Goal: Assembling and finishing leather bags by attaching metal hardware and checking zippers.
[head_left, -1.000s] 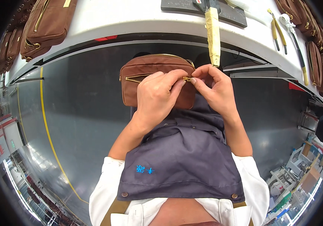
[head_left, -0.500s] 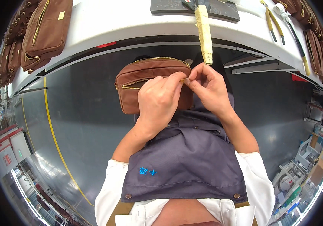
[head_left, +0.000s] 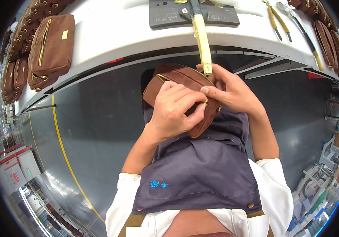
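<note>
A small brown zippered bag (head_left: 186, 75) with gold zips lies tilted over my lap, one corner pointing down toward my apron (head_left: 201, 170). My left hand (head_left: 174, 107) lies across its front, thumb and forefinger pinched on a small gold-coloured metal piece (head_left: 206, 104) at the bag's side. What exactly that piece is stays mostly hidden by the fingertips. My right hand (head_left: 234, 91) grips the bag's right end, thumb on the front and fingers behind. A gold ring (head_left: 219, 107) hangs from the bag just below that hand.
A tape-wrapped handle (head_left: 202, 45) juts over the white table's edge (head_left: 110, 41), close to my right fingers. It reaches out from a dark metal plate (head_left: 221, 17). Yellow-handled pliers (head_left: 277, 21) lie to the right. Finished-looking brown bags (head_left: 53, 47) crowd both table ends.
The bag has turned clockwise, its right end dropping toward me. My right hand has gone from a pinch by the left fingertips to gripping the bag's end. The left hand has moved slightly right.
</note>
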Action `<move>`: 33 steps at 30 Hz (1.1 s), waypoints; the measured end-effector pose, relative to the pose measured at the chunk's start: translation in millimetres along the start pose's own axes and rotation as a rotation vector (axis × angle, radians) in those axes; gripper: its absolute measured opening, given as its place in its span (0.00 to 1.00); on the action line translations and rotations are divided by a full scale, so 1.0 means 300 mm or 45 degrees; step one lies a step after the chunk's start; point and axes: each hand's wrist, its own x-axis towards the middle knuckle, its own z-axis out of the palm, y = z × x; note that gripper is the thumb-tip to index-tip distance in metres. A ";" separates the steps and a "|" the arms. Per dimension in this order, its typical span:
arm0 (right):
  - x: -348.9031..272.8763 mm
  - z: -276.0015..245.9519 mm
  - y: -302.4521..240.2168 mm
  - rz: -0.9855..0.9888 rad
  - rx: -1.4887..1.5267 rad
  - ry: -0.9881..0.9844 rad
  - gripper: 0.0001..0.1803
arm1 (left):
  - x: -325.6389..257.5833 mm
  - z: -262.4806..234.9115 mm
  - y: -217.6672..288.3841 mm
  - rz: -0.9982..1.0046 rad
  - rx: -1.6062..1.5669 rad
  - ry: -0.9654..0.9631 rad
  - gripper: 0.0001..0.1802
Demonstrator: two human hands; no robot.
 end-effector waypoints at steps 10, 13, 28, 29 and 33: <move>-0.140 0.140 -0.038 -0.094 0.843 0.521 0.05 | 0.080 -0.125 0.108 -0.259 -0.222 -0.260 0.04; -0.135 0.190 -0.018 -0.424 0.789 0.768 0.07 | 0.086 -0.142 0.119 -0.456 -0.339 -0.323 0.04; -0.120 0.118 -0.114 -0.141 1.307 0.527 0.08 | 0.189 -0.199 0.114 -0.140 -0.159 -0.228 0.05; -0.110 0.112 -0.114 -0.133 1.313 0.554 0.08 | 0.195 -0.193 0.112 -0.177 -0.162 -0.202 0.05; -0.060 0.097 -0.110 -0.150 1.322 0.577 0.08 | 0.236 -0.193 0.107 -0.437 -0.238 -0.246 0.04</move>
